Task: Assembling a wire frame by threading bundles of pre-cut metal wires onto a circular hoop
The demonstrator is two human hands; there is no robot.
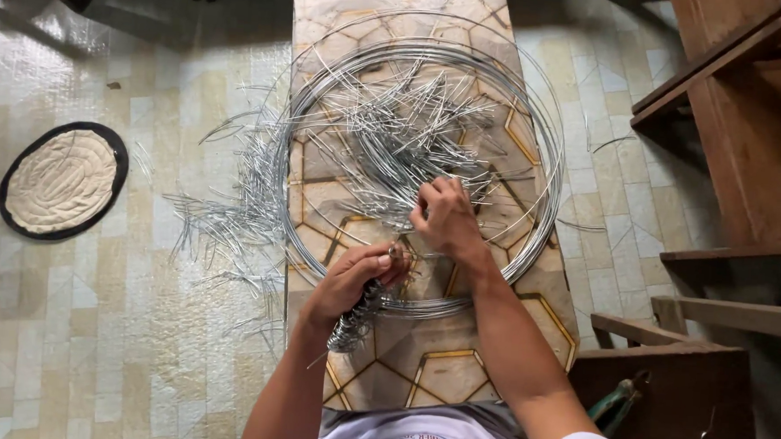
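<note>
My left hand (352, 275) grips a short chain of linked wire rings (356, 320) that hangs down below the fist. My right hand (444, 218) reaches into a heap of cut, bent silver wire pieces (404, 131) and pinches one piece at the heap's near edge. The heap lies inside a large coil of silver wire (550, 157) on a patterned beige mat (454, 365) with gold hexagon lines. The two hands are close together over the near rim of the coil.
More cut wire pieces (230, 220) spill onto the tiled floor left of the mat. A round quilted pad (61, 180) with a black rim lies far left. Wooden furniture (751, 131) stands right; green-handled pliers (617, 402) rest on a wooden stool (675, 395).
</note>
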